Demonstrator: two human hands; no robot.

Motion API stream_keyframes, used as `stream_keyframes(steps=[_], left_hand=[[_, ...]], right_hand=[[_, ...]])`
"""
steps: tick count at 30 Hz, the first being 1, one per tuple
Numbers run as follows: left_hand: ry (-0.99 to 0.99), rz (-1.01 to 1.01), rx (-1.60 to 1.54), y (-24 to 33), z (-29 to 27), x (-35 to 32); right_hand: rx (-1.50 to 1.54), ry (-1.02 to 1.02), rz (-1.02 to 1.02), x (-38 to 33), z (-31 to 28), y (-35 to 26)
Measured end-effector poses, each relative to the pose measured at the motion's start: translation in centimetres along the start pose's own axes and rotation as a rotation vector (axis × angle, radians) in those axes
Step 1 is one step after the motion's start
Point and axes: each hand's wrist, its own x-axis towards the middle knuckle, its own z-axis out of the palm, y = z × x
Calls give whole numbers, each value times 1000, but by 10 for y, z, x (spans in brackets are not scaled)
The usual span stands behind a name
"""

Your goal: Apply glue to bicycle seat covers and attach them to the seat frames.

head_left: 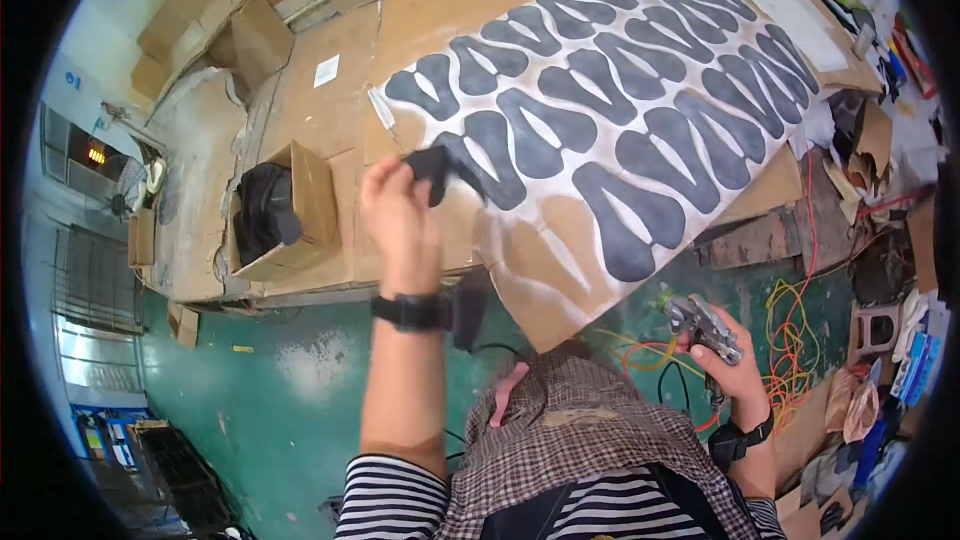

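Note:
My left hand [402,205] is raised over the table's near edge, fingers closed on a dark insole-shaped piece [437,168] that is blurred by motion. Beside and beyond it, many dark grey insole-shaped pieces [628,235] lie in V-shaped pairs, in rows on a cardboard sheet [555,315] covered with white overspray. My right hand [728,355] grips a metal spray gun [708,328], held low at the right, off the table's near edge. A yellowish hose runs from the gun.
An open cardboard box [318,202] with black pieces inside stands left of my left hand. Orange and yellow hoses [790,340] lie coiled on the green floor [300,380] at right. Clutter lines the right wall; empty cartons [255,35] stand at the back left.

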Motion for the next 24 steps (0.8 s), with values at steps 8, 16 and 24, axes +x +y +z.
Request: stream_keyframes(steps=[8, 16, 24], left_hand=[[-52, -596, 154, -165, -63, -172], [-446, -854, 607, -202, -83, -184], [-520, 288, 1445, -219, -60, -48]], right_hand=[[-36, 21, 13, -27, 1, 7], [-32, 7, 96, -61, -7, 23], [-59, -59, 149, -21, -37, 30]])
